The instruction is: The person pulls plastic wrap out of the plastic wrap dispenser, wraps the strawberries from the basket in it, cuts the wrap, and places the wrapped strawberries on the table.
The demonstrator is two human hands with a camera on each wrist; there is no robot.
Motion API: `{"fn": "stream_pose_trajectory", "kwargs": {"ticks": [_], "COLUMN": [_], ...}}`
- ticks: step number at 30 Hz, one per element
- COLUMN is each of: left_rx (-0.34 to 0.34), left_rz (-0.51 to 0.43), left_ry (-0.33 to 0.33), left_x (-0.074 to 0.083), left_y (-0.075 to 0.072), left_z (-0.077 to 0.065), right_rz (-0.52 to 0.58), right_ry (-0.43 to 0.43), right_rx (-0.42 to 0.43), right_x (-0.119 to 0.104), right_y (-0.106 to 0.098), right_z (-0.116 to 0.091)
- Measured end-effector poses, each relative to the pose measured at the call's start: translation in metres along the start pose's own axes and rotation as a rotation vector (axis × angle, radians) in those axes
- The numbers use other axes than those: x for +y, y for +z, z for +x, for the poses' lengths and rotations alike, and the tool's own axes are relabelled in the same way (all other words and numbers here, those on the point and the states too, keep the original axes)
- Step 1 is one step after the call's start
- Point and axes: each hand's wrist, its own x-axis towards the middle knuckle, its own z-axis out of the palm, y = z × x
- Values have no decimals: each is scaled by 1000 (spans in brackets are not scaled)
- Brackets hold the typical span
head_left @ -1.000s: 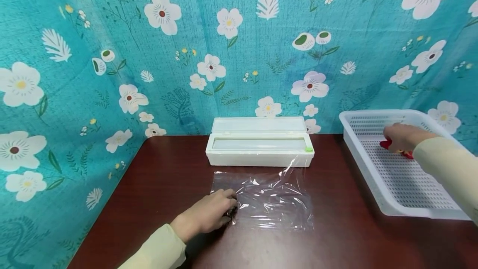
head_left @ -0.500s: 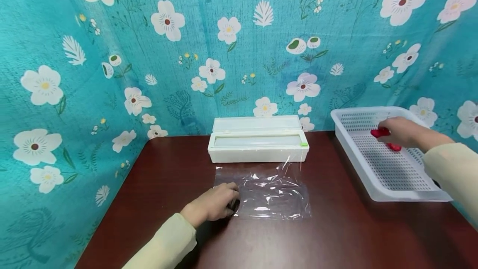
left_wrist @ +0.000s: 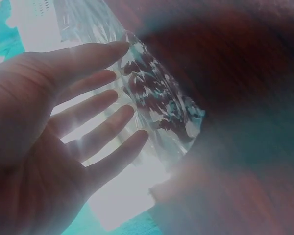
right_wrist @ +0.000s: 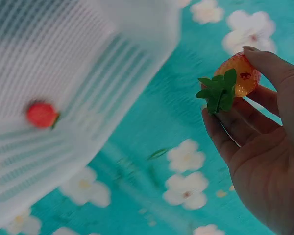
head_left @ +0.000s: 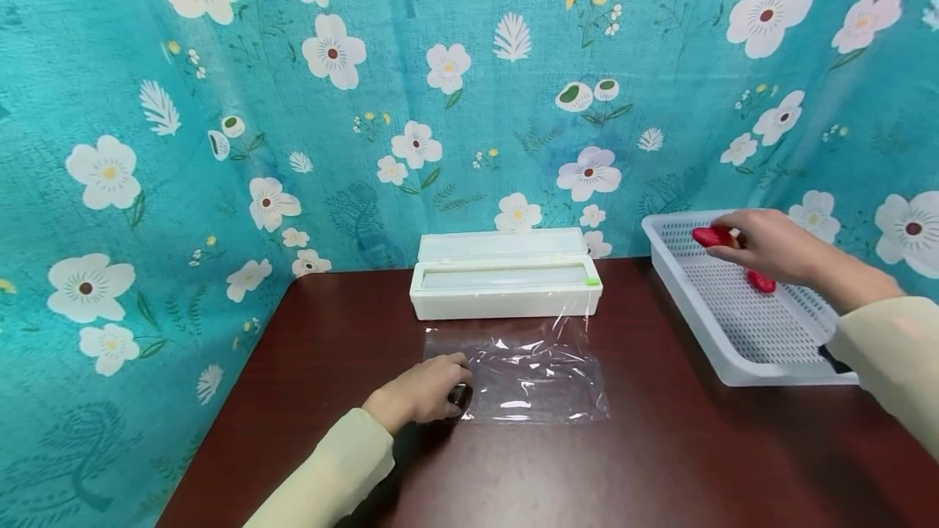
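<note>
My right hand (head_left: 781, 247) pinches a strawberry (head_left: 710, 236) between thumb and fingers, above the far left part of the white basket (head_left: 704, 324). In the right wrist view, the green leaves (right_wrist: 219, 93) of this red and yellow strawberry point away from the palm. A second red strawberry (right_wrist: 40, 115) lies on the basket floor. My left hand (head_left: 425, 388) rests at the left edge of a clear sheet of plastic wrap (head_left: 535, 389) on the table. Its fingers (left_wrist: 120, 120) look straight and loosely spread beside the film in the left wrist view.
Behind the film stands a white wrap dispenser box (head_left: 506, 301), its lid (head_left: 502, 244) raised and a green slider (head_left: 592, 281) at its right end. The film runs from its front. A floral teal cloth (head_left: 469, 104) hangs behind the dark table (head_left: 352, 308).
My right hand has lifted the strawberry from the basket floor and moved left, leaving the other one in plain sight. The left hand stays by the film. The head view has shifted slightly.
</note>
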Motion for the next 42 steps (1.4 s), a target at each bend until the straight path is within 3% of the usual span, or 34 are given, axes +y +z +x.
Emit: {"fn": "stream_pose_trajectory", "kwargs": {"ticks": [4, 8, 16, 24, 30, 35, 42], "left_rx": [-24, -6, 199, 345, 366, 333, 355], "left_rz": [-15, -15, -20, -40, -67, -72, -78], "left_ry": [-40, -55, -14, 78, 148, 152, 161], "left_x": [-1, -1, 9, 33, 41, 44, 44], "left_y": [-7, -13, -30, -50, -52, -48, -46], "left_z": [-1, 0, 11, 38, 43, 41, 38], "right_rz": [24, 50, 136, 212, 232, 254, 303], "right_ry": [-92, -184, -288, -332, -417, -462, -481], "right_rx": [53, 73, 53, -26, -29, -33, -85], "right_x": [-38, -71, -124, -172, -190, -199, -204], "right_y": [3, 17, 47, 77, 94, 103, 105], "right_z": [7, 10, 13, 9, 4, 2, 1]}}
